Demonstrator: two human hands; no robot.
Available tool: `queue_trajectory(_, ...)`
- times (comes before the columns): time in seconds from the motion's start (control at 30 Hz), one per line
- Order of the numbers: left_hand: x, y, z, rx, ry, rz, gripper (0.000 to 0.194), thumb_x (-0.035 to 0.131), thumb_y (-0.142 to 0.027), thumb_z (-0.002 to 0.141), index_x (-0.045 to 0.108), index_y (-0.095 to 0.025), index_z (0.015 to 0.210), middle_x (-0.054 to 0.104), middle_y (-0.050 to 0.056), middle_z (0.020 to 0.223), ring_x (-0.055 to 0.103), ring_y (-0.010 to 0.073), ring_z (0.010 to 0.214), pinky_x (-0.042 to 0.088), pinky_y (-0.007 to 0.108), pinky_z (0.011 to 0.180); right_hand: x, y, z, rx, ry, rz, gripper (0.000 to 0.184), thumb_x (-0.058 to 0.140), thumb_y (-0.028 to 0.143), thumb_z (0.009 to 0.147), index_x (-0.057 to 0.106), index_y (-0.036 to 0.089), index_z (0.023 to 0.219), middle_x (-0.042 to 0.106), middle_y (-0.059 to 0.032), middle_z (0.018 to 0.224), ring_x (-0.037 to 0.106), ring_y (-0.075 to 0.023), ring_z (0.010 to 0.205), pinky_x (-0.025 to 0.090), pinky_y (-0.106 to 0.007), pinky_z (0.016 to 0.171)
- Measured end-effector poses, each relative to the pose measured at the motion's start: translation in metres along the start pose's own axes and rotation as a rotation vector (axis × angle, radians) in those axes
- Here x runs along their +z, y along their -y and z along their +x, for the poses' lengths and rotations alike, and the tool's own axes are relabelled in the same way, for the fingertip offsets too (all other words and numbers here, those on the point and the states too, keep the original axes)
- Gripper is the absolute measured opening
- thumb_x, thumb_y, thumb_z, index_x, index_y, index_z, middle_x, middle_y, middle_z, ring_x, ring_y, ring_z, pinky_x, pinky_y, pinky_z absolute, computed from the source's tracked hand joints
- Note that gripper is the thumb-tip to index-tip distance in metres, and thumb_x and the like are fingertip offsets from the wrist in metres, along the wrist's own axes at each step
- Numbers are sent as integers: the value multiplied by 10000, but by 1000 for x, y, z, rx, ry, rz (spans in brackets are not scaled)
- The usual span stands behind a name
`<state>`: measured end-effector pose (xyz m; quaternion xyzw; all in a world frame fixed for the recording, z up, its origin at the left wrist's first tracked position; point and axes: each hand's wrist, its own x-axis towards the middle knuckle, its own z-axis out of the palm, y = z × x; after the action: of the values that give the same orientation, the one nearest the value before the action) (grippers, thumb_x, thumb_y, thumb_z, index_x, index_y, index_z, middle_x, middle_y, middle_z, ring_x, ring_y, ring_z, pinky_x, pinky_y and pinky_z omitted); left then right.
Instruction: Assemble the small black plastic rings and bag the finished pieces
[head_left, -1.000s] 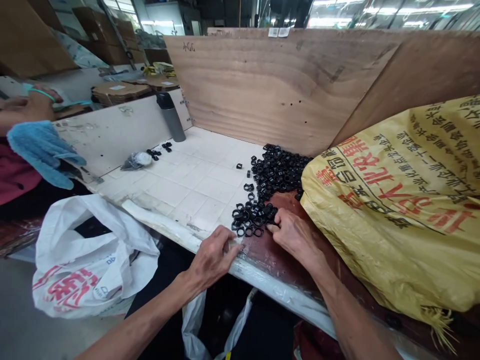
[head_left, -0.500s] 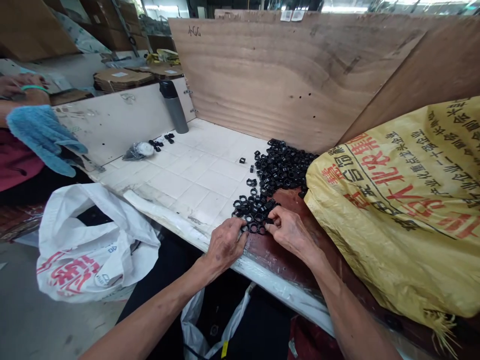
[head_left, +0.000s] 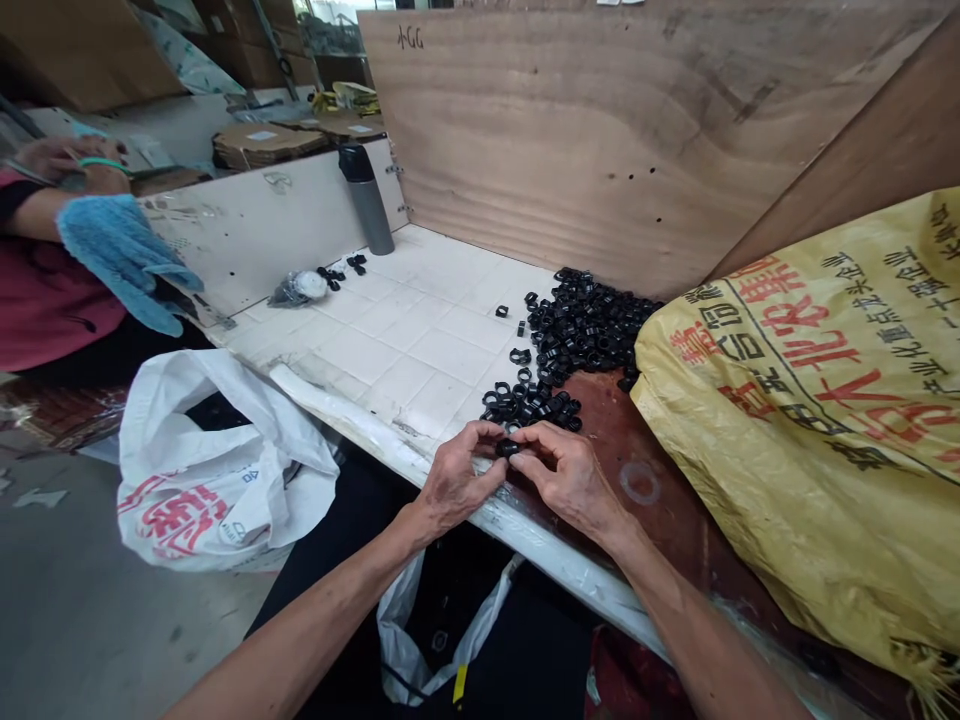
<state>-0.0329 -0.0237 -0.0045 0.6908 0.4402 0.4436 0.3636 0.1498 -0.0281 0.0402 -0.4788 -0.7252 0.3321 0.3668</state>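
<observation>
Between the fingertips of my left hand and my right hand is a small black ring, pinched from both sides at the table's front edge. Both hands are closed on it, and the fingers partly cover it. Just behind my fingers lies a small heap of black rings. A larger pile of the same rings spreads farther back, with a few loose ones at its left side.
A yellow woven sack lies on the right. Wooden boards wall the back. A grey bottle stands at the far left corner. A white bag hangs at left, near another person's arm with a blue cloth.
My hands have come together and now pinch one black ring in front of the small heap; before, they were apart at its sides. The camera view has shifted.
</observation>
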Motion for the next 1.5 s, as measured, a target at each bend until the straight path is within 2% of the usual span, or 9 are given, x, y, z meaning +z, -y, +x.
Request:
queue_trajectory(0.17, -2, 3, 1, 51, -5, -173, 260, 649, -151, 838, 564, -200, 1079, 614, 37, 1046, 677, 150, 927, 589, 315, 859, 0, 3, 1, -22, -61, 5, 153, 607, 131, 861, 688, 198, 972, 668, -27, 895, 628, -165, 768, 489, -282, 715)
queue_trajectory(0.33, -7, 4, 4, 243, -27, -54, 273, 695, -124, 819, 626, -199, 1072, 667, 56, 1025, 650, 180, 994, 559, 353, 898, 0, 2, -1, -21, -60, 2, 158, 612, 130, 862, 688, 196, 983, 667, -28, 905, 631, -168, 789, 491, -283, 727)
queue_trajectory(0.53, -8, 6, 4, 333, -28, -31, 322, 671, -132, 864, 658, -225, 1172, 682, 80, 1108, 658, 183, 1047, 566, 368, 925, 1, 3, -1, -19, -75, -6, 117, 634, 149, 853, 695, 191, 944, 672, -26, 882, 633, -169, 783, 487, -280, 734)
queue_trajectory(0.67, -7, 7, 3, 375, -54, -28, 364, 678, -132, 866, 648, -235, 1214, 683, 81, 1116, 667, 173, 1037, 586, 349, 901, 4, 5, -2, 66, -67, 40, 79, 625, 226, 893, 689, 186, 915, 674, -12, 783, 631, -146, 652, 476, -251, 625)
queue_trajectory(0.77, -7, 6, 4, 368, -68, -12, 347, 681, -146, 868, 657, -229, 1205, 690, 80, 1093, 673, 174, 1024, 595, 346, 889, 8, 4, -3, 131, -35, 27, 155, 570, 289, 945, 672, 190, 884, 624, 16, 651, 591, -127, 540, 441, -236, 550)
queue_trajectory(0.93, -8, 5, 4, 357, -78, 10, 357, 683, -143, 867, 659, -228, 1212, 693, 77, 1084, 673, 169, 1020, 594, 336, 891, 10, 3, -3, 63, -6, -117, 267, 493, 282, 981, 596, 197, 749, 590, 5, 648, 552, -133, 586, 416, -248, 591)
queue_trajectory(1.17, -8, 4, 5, 264, -45, -55, 293, 692, -179, 866, 700, -224, 1155, 703, 79, 1067, 685, 175, 1003, 592, 331, 888, 10, 1, -3, 276, 34, 212, 135, 587, 316, 918, 639, 193, 896, 624, 28, 614, 606, -141, 557, 457, -230, 546)
queue_trajectory(1.37, -11, 2, 5, 101, 8, -162, 251, 697, -226, 865, 720, -222, 1116, 704, 83, 1065, 685, 194, 1007, 575, 355, 917, 9, -2, 1, 46, -87, 139, 109, 660, 202, 844, 710, 197, 941, 685, -31, 907, 640, -170, 798, 498, -277, 734)
queue_trajectory(1.5, -11, -1, 6, 86, 5, -167, 241, 698, -255, 865, 725, -218, 1101, 704, 84, 1054, 683, 199, 1000, 570, 366, 919, 9, 0, 2, -16, -122, 113, 131, 613, 166, 875, 724, 207, 931, 697, -43, 932, 651, -179, 854, 510, -302, 793)
